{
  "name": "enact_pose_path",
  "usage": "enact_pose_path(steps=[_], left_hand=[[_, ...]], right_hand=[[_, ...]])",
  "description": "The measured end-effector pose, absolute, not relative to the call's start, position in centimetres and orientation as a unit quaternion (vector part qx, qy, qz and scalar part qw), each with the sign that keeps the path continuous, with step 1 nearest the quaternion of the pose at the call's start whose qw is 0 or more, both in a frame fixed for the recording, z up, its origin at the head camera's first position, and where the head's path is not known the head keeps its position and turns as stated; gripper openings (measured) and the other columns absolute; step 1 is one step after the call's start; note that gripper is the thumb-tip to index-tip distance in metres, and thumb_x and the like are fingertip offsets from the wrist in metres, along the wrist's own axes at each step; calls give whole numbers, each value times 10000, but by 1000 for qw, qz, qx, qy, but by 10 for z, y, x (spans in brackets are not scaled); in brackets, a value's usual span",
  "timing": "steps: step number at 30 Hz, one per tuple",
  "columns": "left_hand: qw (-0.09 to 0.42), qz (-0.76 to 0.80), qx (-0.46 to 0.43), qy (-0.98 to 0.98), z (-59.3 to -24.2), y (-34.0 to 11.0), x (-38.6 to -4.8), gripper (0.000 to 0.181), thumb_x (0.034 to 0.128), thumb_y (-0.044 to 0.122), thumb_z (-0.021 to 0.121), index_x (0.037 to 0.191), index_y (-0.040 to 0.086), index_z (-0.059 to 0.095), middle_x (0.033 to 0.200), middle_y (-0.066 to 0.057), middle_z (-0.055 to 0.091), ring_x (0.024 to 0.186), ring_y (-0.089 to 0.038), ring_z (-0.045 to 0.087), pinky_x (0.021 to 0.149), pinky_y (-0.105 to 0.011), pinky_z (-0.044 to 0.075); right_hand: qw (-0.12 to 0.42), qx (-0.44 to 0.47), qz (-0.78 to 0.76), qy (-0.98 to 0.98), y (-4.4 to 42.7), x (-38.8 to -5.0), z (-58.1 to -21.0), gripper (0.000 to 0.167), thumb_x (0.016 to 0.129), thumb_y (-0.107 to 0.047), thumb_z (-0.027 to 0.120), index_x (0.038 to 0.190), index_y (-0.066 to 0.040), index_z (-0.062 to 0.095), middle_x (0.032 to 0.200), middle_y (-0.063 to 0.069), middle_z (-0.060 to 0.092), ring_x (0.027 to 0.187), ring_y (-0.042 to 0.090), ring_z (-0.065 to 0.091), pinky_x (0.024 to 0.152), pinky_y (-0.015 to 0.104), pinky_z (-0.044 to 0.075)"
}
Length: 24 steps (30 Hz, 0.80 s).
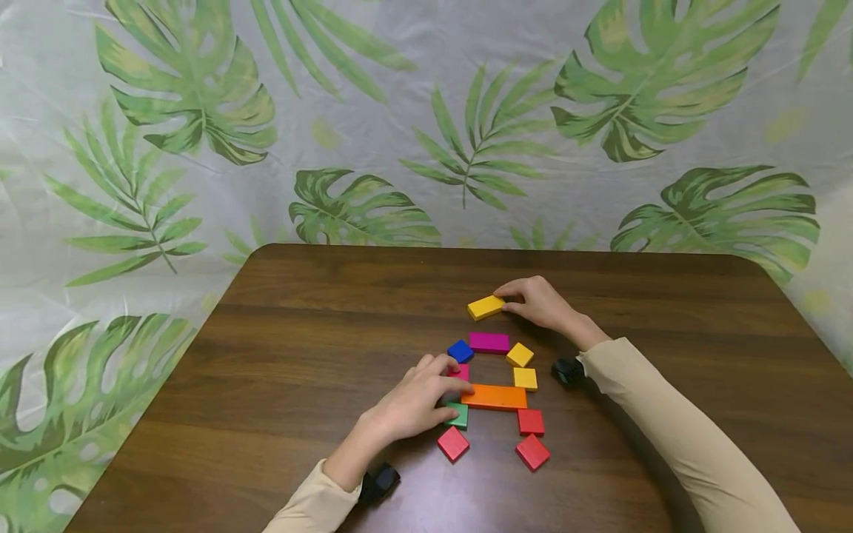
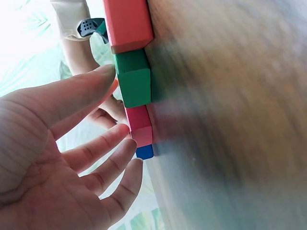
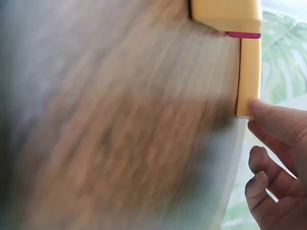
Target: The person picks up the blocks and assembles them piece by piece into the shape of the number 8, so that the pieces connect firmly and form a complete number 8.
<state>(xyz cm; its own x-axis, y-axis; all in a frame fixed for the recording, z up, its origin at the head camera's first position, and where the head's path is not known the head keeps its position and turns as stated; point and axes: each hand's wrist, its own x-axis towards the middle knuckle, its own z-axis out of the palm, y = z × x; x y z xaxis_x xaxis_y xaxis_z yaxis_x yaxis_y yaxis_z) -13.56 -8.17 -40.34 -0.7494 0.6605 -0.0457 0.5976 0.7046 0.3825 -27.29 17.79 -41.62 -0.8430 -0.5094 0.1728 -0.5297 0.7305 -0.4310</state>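
Beyond the other blocks, my right hand [image 1: 541, 302] pinches the near end of a long yellow block [image 1: 486, 307] between thumb and fingers. The right wrist view shows that block [image 3: 249, 76] at the fingertips, low at the table's surface. My left hand [image 1: 416, 400] rests over the left side of the arrangement, fingers spread and relaxed. Its thumb touches the green block [image 1: 458, 416], and its fingertips lie at the pink block [image 1: 461, 372] and the left end of the orange block [image 1: 496, 397]. The left wrist view shows the green block [image 2: 134, 79] beside the thumb.
A magenta block [image 1: 489, 343] lies nearest the held one. Around it are a blue block [image 1: 460, 351] and yellow blocks [image 1: 525, 379]. Several red blocks [image 1: 531, 422] lie toward the front. All sit on a dark wooden table [image 1: 300, 333] against a leaf-patterned curtain [image 1: 373, 111].
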Motion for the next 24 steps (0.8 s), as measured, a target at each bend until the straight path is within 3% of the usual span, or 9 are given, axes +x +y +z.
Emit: enact_pose_path(steps=[3,7,17,24], left_hand=[[87,174,344,918,-403,-81,-135,318,860,269,674,1177,251,651,1300,-25,495,1136,-185,415,925,-346,409],[85,175,345,918,-404,-81,-135,317,860,271,674,1176,249,652,1298,-27,496,1132,-187,418,921,-347,409],[83,182,342,918,-404,-81,-135,321,856,263,680,1175,239,656,1282,-30,503,1121,-185,419,905,-342,412],[83,179,343,918,-404,-80,-133,328,856,269,678,1182,234,653,1296,-37,501,1137,-196,420,921,-358,415]], right_hand=[[24,278,236,-931,181,-271,-416,272,845,-95,671,1109,-28,687,1120,165,684,1004,304,647,835,421,520],[22,280,237,-930,187,-270,-416,255,837,-104,682,1082,-36,700,1090,158,694,1014,314,646,879,457,505],[38,251,228,-940,218,-253,-417,219,809,-108,710,1019,-50,725,1033,137,712,963,292,656,807,431,516],[37,234,214,-948,244,-231,-415,211,801,-119,717,1001,-56,729,1012,133,715,845,233,644,678,303,479]])
